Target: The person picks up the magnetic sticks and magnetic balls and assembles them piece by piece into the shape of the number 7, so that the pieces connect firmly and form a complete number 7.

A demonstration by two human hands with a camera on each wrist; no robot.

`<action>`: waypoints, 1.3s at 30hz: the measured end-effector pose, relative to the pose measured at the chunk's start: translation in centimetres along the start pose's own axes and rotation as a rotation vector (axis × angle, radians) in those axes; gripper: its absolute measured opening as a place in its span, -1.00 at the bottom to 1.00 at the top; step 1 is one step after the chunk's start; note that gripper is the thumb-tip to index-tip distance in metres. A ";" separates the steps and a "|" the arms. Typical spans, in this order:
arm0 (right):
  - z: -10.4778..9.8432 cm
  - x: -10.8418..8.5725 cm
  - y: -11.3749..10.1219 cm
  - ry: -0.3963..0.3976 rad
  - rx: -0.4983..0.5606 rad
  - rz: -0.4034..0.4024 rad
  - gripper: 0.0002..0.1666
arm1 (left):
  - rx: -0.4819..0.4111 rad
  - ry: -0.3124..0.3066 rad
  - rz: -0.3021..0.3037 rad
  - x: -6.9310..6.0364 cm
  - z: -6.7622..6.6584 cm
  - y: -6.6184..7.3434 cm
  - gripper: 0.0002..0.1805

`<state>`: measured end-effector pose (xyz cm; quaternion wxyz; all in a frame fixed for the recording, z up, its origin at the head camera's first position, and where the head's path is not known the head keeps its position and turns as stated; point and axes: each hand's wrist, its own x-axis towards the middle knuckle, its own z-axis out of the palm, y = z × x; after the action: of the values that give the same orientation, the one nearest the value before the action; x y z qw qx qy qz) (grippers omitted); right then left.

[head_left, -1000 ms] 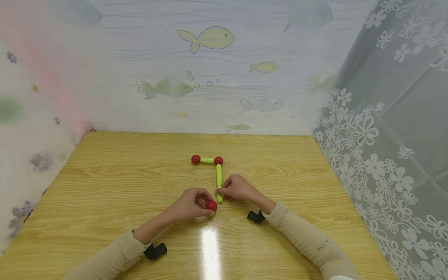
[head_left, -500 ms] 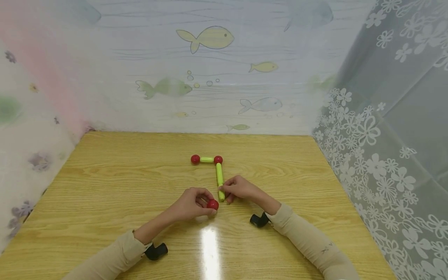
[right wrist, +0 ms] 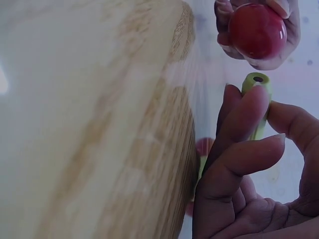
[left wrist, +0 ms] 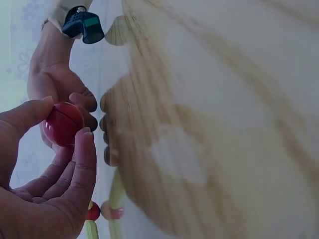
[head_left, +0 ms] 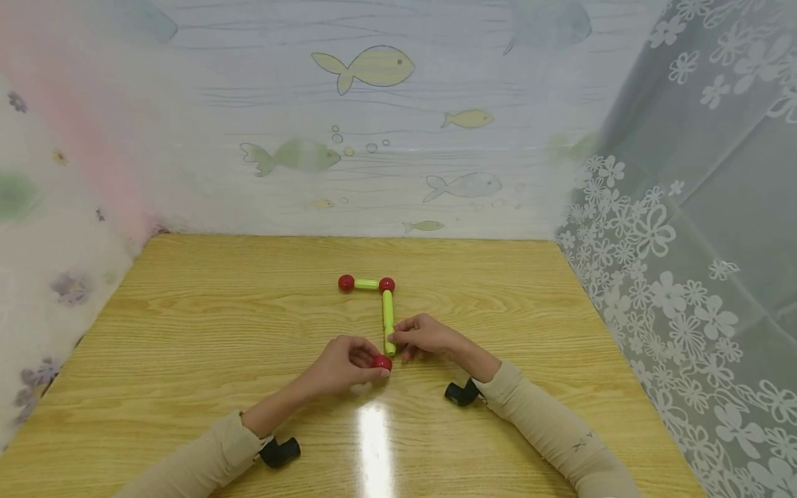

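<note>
A glossy red ball (head_left: 382, 363) is pinched between the thumb and fingers of my left hand (head_left: 341, 364). My right hand (head_left: 429, 333) pinches a long yellow-green rod (head_left: 389, 309) close to its near end. In the right wrist view that rod's end (right wrist: 257, 78) shows a dark round centre, facing the ball (right wrist: 257, 31) across a small gap. At the rod's far end sits another red ball (head_left: 387, 284). From it a short yellow-green rod (head_left: 367, 284) runs left to one more red ball (head_left: 346, 283), forming an angled chain.
All of this is on a wood-grain table (head_left: 249, 297). A wall with painted fish (head_left: 380, 66) stands behind it, and a flowered sheer curtain (head_left: 654, 235) borders the right side. Black wrist devices (head_left: 279, 452) hang below both sleeves.
My left hand has carried its red ball slightly to the right, closer to the rod's near end. The right hand and rod swung a little right, then the rod came back left.
</note>
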<state>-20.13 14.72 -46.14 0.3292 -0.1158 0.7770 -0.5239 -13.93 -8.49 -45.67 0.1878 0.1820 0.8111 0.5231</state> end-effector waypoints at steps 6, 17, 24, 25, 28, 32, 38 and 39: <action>0.2 0.3 -0.1 -0.006 0.007 -0.002 -0.68 | -0.022 0.022 -0.016 -0.1 0.3 0.1 -0.64; 0.5 0.4 0.0 -0.017 0.026 0.004 -0.75 | -0.018 0.039 -0.035 0.2 0.9 0.2 -0.68; 0.5 0.6 0.3 -0.040 0.035 0.006 -0.75 | -0.006 0.054 -0.047 0.3 1.0 0.0 -0.65; 0.5 0.7 0.4 -0.041 0.035 0.006 -0.76 | -0.008 0.054 -0.044 0.3 1.0 0.1 -0.65; 0.5 0.7 0.4 -0.044 0.033 0.006 -0.76 | -0.013 0.055 -0.040 0.2 1.1 0.1 -0.65; 0.4 0.6 0.3 -0.046 0.025 0.000 -0.76 | -0.019 0.055 -0.044 0.3 1.2 0.2 -0.66; 0.2 0.4 0.1 -0.037 0.019 -0.006 -0.75 | -0.024 0.046 -0.045 0.6 1.4 0.0 -0.66; 0.2 0.4 0.1 -0.034 0.018 -0.006 -0.75 | -0.023 0.045 -0.050 0.8 1.4 0.0 -0.66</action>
<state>-20.29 14.42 -46.45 0.3419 -0.1241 0.7660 -0.5300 -13.88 -7.04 -46.32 0.1849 0.1477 0.8132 0.5316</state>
